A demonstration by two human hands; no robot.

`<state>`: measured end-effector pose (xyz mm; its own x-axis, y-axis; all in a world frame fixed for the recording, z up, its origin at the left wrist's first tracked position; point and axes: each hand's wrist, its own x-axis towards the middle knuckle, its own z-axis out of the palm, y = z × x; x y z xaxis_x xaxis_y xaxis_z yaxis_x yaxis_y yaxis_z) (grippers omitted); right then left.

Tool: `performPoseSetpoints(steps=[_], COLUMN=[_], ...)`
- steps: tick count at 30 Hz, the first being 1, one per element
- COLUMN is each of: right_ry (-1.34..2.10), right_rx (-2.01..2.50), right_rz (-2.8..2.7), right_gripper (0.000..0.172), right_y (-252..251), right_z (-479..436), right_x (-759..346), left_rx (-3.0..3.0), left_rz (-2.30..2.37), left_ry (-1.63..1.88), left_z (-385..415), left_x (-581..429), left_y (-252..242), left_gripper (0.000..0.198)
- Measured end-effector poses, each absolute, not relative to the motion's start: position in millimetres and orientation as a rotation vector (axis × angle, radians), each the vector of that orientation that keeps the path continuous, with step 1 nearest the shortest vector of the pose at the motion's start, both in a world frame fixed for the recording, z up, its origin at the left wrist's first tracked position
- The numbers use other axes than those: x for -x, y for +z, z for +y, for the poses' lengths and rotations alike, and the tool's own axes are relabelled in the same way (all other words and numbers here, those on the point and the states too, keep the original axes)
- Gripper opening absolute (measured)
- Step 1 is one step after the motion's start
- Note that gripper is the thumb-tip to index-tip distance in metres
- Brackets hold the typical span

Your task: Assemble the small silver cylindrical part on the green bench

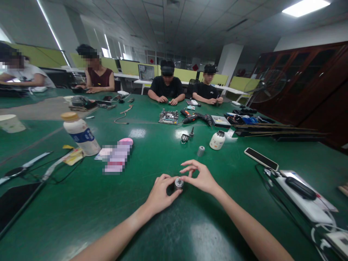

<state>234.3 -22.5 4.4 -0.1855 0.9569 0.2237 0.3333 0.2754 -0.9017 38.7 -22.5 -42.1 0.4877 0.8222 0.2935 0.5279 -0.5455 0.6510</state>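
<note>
Currently holds a small metal cylinder [178, 185] on the green table [146, 228], straight ahead of the body, with the left hand [161, 194] narrowed around its side, thumb and forefinger spanning it. Holds the right hand [202, 176] at its upper right, fingers curved and partly spread, thumb near or on the top; cannot tell from this angle about any tiny part between those fingertips. Has a second metal cylinder [201, 150] standing just beyond the right hand, apart from it.

Has a round white flask [216, 141] near that second cylinder, to its right, with a cartoon pattern on the side and a dark, metallic-looking top; cannot make out its contents. Has a metal cap-like piece [185, 138] to the left of the flask, beside a small dark fitting [192, 132].

Has a white bottle [81, 133] over on the left, tan cap [70, 116] on, blue label [85, 135] around the middle; cannot see the level inside. Has a pale cup [11, 124] at the far left edge; cannot see past its wall. Has a flat grey box [220, 121] farther across, just beside a power drill [203, 117]; cannot tell its contents.
</note>
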Motion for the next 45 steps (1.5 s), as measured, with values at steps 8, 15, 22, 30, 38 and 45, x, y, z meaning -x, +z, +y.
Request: performPoseSetpoints(steps=[8, 15, 22, 30, 38, 45], right_ry=[0.957, 1.016, 1.124, 1.091, 1.032, 0.938], right_rx=[1.169, 1.311, 1.295, 1.281, 1.163, 1.194], right_rz=[-1.697, -1.707, -1.707, -1.671, -1.676, -1.701], right_gripper=[0.029, 0.041, 0.049, 0.036, 0.020, 0.024], right_y=[2, -22, -39, -22, 1, -9], right_z=[-22, 8, 15, 4, -27, -27], right_x=[-232, -274, -290, -269, -225, -224], left_rx=[-2.261, -2.244, -2.239, -2.241, -2.250, -2.258], left_rz=[1.100, 1.121, 1.127, 1.128, 1.092, 1.086], left_ry=[0.808, 0.806, 0.810, 0.795, 0.828, 0.820], left_z=[-23, -22, -22, -23, -23, -22], left_x=[-38, -38, -38, -39, -38, -39], left_y=[-42, -43, -42, -41, -45, -45], left_gripper=[0.034, 0.035, 0.035, 0.036, 0.031, 0.032])
